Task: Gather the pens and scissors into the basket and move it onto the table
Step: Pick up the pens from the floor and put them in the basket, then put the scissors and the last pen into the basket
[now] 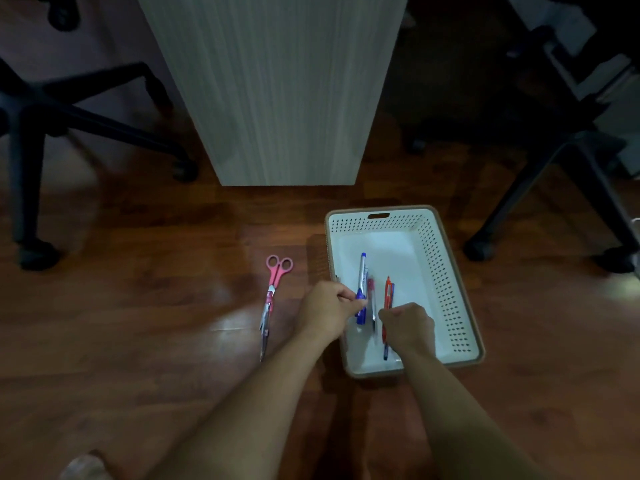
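A white perforated basket (pixel 446 271) with a brown rim sits on the wooden floor. Inside it lie a blue marker (pixel 362 275), a thin red-capped pen (pixel 371 289) and an orange pen (pixel 388 292). My left hand (pixel 325 308) reaches over the basket's left wall, fingers pinched on the blue marker. My right hand (pixel 410 323) is inside the basket with fingers closed around the orange pen. Pink-handled scissors (pixel 272 299) lie shut on the floor to the left of the basket, untouched.
A light wood-grain table panel (pixel 277 88) stands upright behind the basket. Black office chair bases (pixel 41 112) (pixel 571 161) flank it left and right. A bare foot (pixel 83 467) shows at the bottom left.
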The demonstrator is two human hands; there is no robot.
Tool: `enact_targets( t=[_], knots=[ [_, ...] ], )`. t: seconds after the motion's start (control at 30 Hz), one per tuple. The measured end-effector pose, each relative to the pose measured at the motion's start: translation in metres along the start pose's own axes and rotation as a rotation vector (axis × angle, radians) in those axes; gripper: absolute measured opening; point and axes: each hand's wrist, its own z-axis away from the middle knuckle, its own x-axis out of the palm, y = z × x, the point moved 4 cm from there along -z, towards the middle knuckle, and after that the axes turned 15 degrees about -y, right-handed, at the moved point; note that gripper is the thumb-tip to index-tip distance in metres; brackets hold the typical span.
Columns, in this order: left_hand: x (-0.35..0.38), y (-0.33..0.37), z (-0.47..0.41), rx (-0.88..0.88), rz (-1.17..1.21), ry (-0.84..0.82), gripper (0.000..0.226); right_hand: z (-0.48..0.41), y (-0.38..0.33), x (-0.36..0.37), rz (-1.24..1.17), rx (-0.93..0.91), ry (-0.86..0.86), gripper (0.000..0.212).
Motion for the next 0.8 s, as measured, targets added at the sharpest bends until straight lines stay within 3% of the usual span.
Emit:
enact_targets(
  t=[0.3,0.47,0.63,0.8],
  knots=[
    [-0.011,0.004,0.007,0.004,0.025,-0.009,0.029,0.003,-0.010,-0.006,0.026,-0.035,0.028,0.027],
    [-0.047,-0.007,0.011,0.065,0.082,0.195,0.034,0.010,-0.040,-0.006,-0.034,-0.140,0.067,0.033],
    [-0.087,-0.058,0.026,-0.104,0.051,0.500,0.024,0.018,-0.085,0.006,-0.100,-0.248,0.109,0.022],
    [-0.093,-0.103,0.043,-0.315,0.060,0.486,0.034,0.030,-0.123,0.041,-0.032,-0.358,0.052,0.021]
  ],
)
